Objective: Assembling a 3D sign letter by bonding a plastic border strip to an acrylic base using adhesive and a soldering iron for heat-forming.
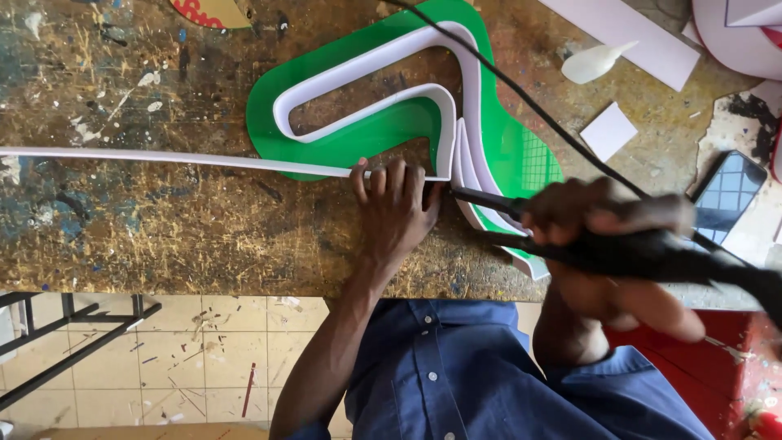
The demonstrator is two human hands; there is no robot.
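A green plastic letter-like shape [521, 155] lies flat on the paint-stained workbench [163, 236], with a white strip [366, 69] standing on edge along its outline. The strip's loose end [163, 156] runs far to the left across the bench. My left hand [395, 208] presses its fingers against the strip at the shape's lower edge. My right hand [595, 224] grips a black corded tool [652, 253], whose thin tip [464, 194] points at the strip right beside my left fingers. The tool's black cable [521, 94] crosses over the green shape.
A dark phone [727, 194] lies at the right. A small white square piece [609, 130], a long white strip [627, 33] and a pale plastic cone [595, 61] lie at the upper right. A black metal frame [73, 338] stands on the tiled floor below the bench edge.
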